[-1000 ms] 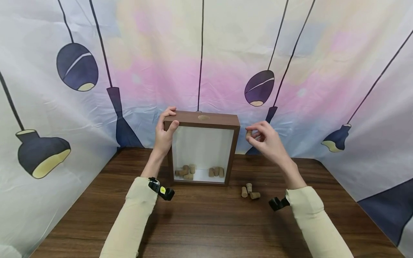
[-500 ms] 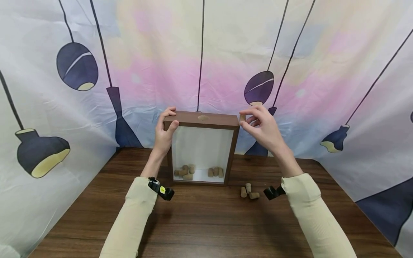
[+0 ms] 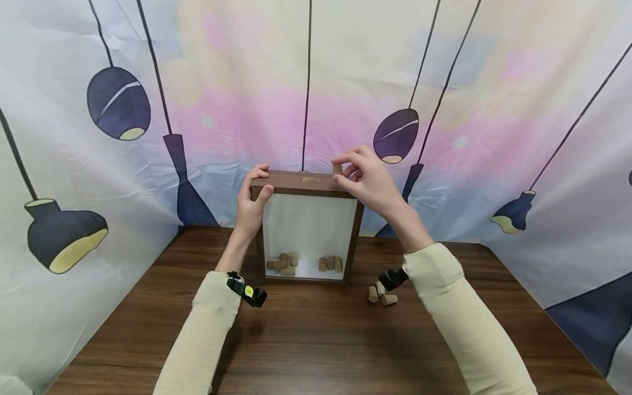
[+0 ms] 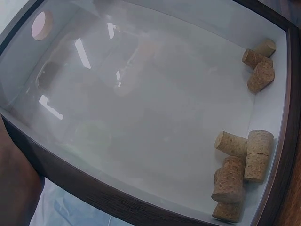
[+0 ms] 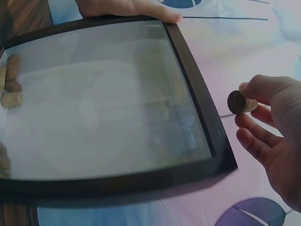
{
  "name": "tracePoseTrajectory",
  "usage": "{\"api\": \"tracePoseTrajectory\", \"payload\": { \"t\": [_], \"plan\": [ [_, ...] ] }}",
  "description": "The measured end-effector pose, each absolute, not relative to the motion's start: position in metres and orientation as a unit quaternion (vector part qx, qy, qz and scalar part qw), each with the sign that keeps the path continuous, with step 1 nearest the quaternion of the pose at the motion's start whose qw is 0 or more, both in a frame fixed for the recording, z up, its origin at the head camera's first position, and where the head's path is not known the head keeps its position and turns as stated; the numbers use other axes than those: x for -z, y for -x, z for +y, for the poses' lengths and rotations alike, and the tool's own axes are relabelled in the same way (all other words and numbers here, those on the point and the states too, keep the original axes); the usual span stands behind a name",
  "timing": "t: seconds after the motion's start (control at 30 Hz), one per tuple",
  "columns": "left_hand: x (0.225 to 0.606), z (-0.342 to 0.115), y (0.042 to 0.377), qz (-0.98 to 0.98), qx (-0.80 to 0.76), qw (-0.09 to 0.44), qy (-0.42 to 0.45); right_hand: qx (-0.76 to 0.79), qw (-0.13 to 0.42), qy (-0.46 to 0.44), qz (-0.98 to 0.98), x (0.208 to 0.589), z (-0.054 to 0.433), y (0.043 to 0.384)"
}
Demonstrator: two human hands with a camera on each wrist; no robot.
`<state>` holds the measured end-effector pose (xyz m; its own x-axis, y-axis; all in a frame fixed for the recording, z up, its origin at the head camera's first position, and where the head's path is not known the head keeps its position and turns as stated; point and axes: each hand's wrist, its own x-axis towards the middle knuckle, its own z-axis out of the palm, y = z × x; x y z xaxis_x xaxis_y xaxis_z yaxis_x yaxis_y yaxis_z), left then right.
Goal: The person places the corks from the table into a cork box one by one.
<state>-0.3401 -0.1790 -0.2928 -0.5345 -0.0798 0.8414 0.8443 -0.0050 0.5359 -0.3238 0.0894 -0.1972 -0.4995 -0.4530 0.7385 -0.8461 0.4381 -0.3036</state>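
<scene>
A dark wooden shadow box (image 3: 353,241) with a clear front stands upright on the table, a round hole (image 3: 311,180) in its top. Its upper left corner is gripped by my left hand (image 3: 252,203), thumb on the front edge and fingers over the top. My right hand (image 3: 367,178) pinches a cork (image 3: 338,169) between thumb and fingers, just above the top, to the right of the hole. In the right wrist view the cork (image 5: 242,102) is apart from the frame. Inside the box lie two groups of corks, one left (image 4: 230,179) and one right (image 4: 261,70).
Three loose corks (image 3: 373,294) lie on the wooden table (image 3: 316,340), right of the box; the right wrist camera (image 3: 393,278) partly covers one. Behind the table hangs a cloth (image 3: 247,99) printed with lamps.
My right hand has risen and moved left with the cork, from beside the box to over its top. My left hand and the box have stayed in place.
</scene>
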Motion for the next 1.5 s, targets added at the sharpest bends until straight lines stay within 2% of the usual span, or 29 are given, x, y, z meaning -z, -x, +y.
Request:
{"api": "tracePoseTrajectory", "payload": {
  "t": [0.6,0.87,1.13,1.5],
  "plan": [
    [0.293,-0.178,0.34,-0.602,0.634,0.365,0.32,-0.307,0.213,-0.379,-0.846,0.199,0.042,0.337],
    [0.294,-0.177,0.341,-0.597,0.635,0.37,0.322,-0.323,0.233,-0.373,-0.838,0.206,0.042,0.335],
    [0.295,-0.179,0.341,-0.594,0.639,0.37,0.32,-0.339,0.266,-0.363,-0.826,0.216,0.064,0.321],
    [0.294,-0.178,0.342,-0.598,0.637,0.367,0.319,-0.377,0.353,-0.343,-0.785,0.237,0.113,0.306]
  ]
}}
